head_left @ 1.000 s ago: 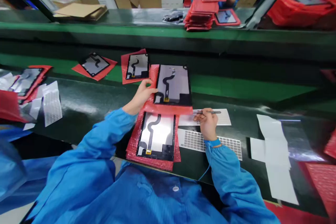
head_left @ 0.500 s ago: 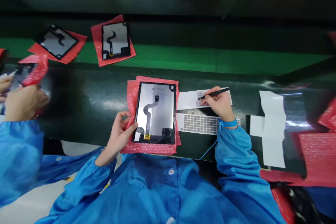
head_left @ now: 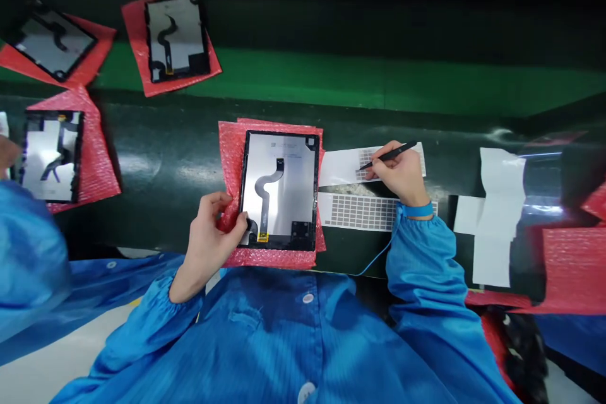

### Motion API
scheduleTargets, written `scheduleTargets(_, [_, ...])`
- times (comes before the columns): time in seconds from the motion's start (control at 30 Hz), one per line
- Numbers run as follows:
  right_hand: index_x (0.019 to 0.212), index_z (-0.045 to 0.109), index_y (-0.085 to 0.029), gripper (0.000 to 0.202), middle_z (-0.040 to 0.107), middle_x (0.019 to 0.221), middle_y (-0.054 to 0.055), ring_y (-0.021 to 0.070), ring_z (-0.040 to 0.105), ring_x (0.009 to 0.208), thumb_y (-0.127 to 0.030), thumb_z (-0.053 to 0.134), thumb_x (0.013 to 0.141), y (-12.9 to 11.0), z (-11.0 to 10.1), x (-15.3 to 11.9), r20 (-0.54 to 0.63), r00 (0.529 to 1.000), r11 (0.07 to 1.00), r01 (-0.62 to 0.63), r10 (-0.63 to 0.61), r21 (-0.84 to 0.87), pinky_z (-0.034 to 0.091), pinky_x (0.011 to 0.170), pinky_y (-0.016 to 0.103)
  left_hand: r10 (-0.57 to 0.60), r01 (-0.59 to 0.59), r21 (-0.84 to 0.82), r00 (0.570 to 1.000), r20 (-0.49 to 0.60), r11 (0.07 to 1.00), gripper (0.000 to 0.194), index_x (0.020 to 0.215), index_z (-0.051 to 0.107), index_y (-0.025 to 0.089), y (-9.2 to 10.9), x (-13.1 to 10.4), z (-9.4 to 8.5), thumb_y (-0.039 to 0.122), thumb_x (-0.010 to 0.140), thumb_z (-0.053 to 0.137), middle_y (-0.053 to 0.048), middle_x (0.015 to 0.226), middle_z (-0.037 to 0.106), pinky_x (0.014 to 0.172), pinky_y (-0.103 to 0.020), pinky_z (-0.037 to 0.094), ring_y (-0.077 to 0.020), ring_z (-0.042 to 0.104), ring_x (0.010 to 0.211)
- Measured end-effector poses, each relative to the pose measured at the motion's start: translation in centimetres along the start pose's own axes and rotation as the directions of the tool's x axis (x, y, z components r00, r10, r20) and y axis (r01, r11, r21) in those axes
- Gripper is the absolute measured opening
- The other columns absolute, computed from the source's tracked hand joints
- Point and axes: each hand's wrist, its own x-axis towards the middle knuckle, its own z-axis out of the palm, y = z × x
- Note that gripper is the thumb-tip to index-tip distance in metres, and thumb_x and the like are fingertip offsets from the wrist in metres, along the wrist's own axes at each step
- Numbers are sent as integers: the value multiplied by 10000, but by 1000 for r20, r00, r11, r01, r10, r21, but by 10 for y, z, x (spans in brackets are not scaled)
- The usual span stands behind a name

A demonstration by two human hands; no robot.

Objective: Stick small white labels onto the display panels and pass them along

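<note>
A tablet screen [head_left: 296, 192] lies back side up on red bubble wrap [head_left: 231, 154] in front of me, with a dark ribbon cable [head_left: 265, 205] across its silvery back. My left hand [head_left: 215, 227] pinches the screen's lower left edge, thumb on top and curled fingers at the wrap. In my right hand [head_left: 400, 170] are slim black tweezers [head_left: 392, 154], their tip touching or just above a label sheet [head_left: 338, 167] of small grey stickers. A second, fuller sticker sheet [head_left: 364, 212] lies below that hand. A blue wrist strap [head_left: 419, 209] circles my right wrist.
Two screens [head_left: 177, 38] [head_left: 54, 41] on red wrap rest at the back left. Another screen [head_left: 51, 151] lies by a co-worker's sleeve [head_left: 28, 252] at left. White paper [head_left: 497, 221] and more red bubble wrap [head_left: 572, 265] are on the right.
The view has tilted down and shifted slightly. The co-worker's wrapped screen at left now lies flat on the bench, and that hand has drawn left. My tweezers stay at the upper sticker sheet.
</note>
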Motion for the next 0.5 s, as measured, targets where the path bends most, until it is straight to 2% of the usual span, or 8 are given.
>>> scheduleTargets(0.23, [765,626,-243,207,690,571,5,241,742,534,-73,713,686,1,2,1,29,999,999,-20,19,39,633,520,347,29,-30,-31,1000,-6,999,465,1224,526,211,-5,3,2,290,827,754,-36,1056,631,750,-316,549,-182,655,872])
scheduleTargets(0.37, [744,616,-253,180,669,554,1,230,726,504,-117,730,716,1,2,1,10,1000,994,-18,17,109,612,493,350,101,-101,-4,995,-22,995,559,1323,505,208,-9,11,2,276,830,761,-79,1226,618,867,-365,562,-210,656,1004])
scheduleTargets(0.43, [736,615,-256,160,676,555,9,231,717,489,-148,733,738,0,0,2,-1,1000,990,-16,16,143,595,474,356,102,-102,-82,995,7,991,603,1377,477,211,-8,18,1,283,847,756,-88,1258,618,916,-396,572,-224,671,1041])
scheduleTargets(0.5, [739,629,-255,134,704,584,21,229,710,482,-177,737,758,-1,-3,1,-9,1000,984,-2,4,177,587,469,364,70,-57,-194,996,58,979,633,1421,441,219,-5,29,1,297,872,747,-79,1216,643,873,-389,597,-214,697,969])
